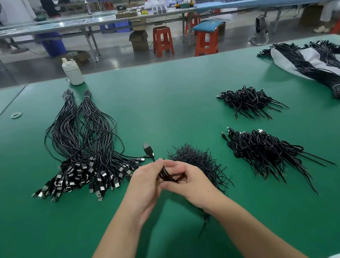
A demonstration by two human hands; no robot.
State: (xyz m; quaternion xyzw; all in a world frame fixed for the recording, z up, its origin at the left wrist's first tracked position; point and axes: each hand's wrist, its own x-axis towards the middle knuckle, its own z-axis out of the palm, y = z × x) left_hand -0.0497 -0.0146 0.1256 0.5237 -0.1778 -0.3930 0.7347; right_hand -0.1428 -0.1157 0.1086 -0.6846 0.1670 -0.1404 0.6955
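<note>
Both hands meet over the green table (172, 99), the left hand (147, 183) and right hand (190, 182) together grasping a folded black cable (166, 175) near the pile of ties (198, 159).

Blk cable (165, 174), green table (172, 99), white bottle (73, 73), orange stools (162, 40).

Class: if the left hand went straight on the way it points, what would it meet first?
Most likely the heap of short black wires just beyond the left hand; depth is unclear, so it may only skim it.
</note>
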